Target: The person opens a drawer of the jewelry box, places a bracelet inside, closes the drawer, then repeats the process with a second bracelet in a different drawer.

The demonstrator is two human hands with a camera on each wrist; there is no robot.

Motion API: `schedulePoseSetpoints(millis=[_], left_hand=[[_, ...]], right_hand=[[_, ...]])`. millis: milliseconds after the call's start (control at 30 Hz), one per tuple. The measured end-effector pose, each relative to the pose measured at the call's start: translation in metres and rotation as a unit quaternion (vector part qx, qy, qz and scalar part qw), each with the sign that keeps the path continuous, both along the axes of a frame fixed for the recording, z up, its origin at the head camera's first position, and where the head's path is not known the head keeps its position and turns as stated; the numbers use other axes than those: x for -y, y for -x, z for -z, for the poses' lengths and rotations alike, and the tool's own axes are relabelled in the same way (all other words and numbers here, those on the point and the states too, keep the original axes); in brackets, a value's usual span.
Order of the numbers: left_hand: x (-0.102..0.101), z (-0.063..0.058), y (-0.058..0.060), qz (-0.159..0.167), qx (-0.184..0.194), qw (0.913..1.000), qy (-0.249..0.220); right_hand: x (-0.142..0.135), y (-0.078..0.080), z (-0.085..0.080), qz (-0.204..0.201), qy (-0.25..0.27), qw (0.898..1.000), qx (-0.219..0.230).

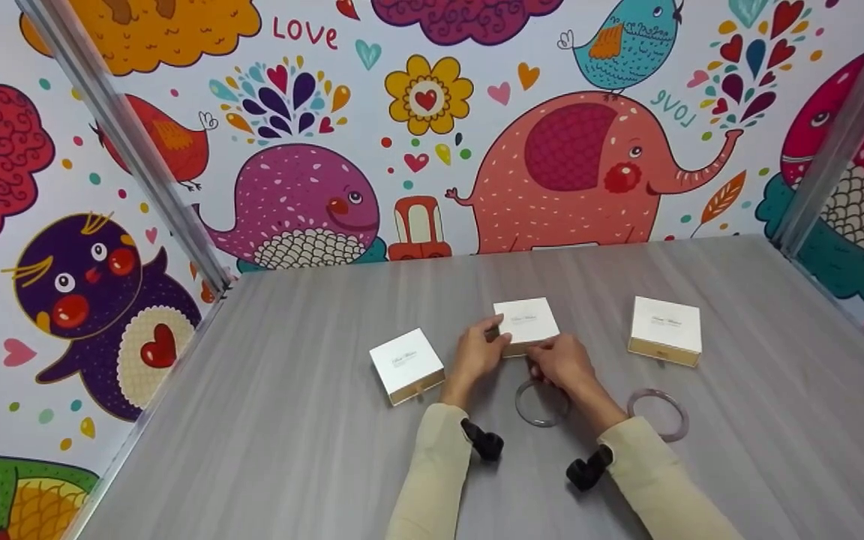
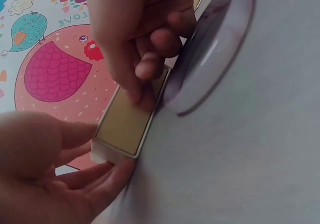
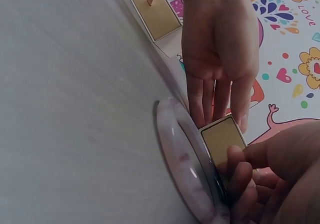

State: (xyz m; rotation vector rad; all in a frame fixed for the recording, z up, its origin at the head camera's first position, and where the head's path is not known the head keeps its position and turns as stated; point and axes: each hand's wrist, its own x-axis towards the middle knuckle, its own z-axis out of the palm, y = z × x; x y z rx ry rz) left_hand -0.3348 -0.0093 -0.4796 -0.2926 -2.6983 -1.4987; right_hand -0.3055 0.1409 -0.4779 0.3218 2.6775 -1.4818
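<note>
A small white drawer box (image 1: 526,319) with printed lettering lies in the middle of the table. Its gold drawer front (image 2: 120,124) faces the person. My left hand (image 1: 477,351) holds the box at its left end, thumb and fingers on opposite sides. At the front, my right hand (image 1: 568,365) has its thumb and curled fingers against the gold face; the fingertips hide whatever they pinch there. Just below the right hand a pale greyish-purple bangle (image 1: 542,424) lies flat, close to the box front.
Another white box (image 1: 406,358) sits to the left, turned at an angle, with a small pull tab. A third box (image 1: 666,324) stands at the right. A second bangle (image 1: 682,412) lies near the right forearm. A patterned wall (image 1: 417,165) closes off the table's back.
</note>
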Motion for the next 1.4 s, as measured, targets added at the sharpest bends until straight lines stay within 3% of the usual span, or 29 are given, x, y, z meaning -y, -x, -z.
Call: schedulePoseSetpoints(millis=[667, 967, 1400], left_hand=[[0.0022, -0.0010, 0.0004, -0.032, 0.011, 0.9994, 0.003], [0.0015, -0.0007, 0.0013, -0.048, 0.021, 0.9986, -0.008], [-0.0007, 0.0002, -0.0005, -0.040, 0.034, 0.9985, -0.014]], right_hand=[[0.0037, -0.0031, 0.0005, -0.013, -0.034, 0.998, -0.043], [0.0032, -0.0031, 0.0000, -0.020, -0.031, 0.999, -0.034], [-0.0028, -0.0059, -0.0024, -0.028, -0.025, 0.999, -0.022]])
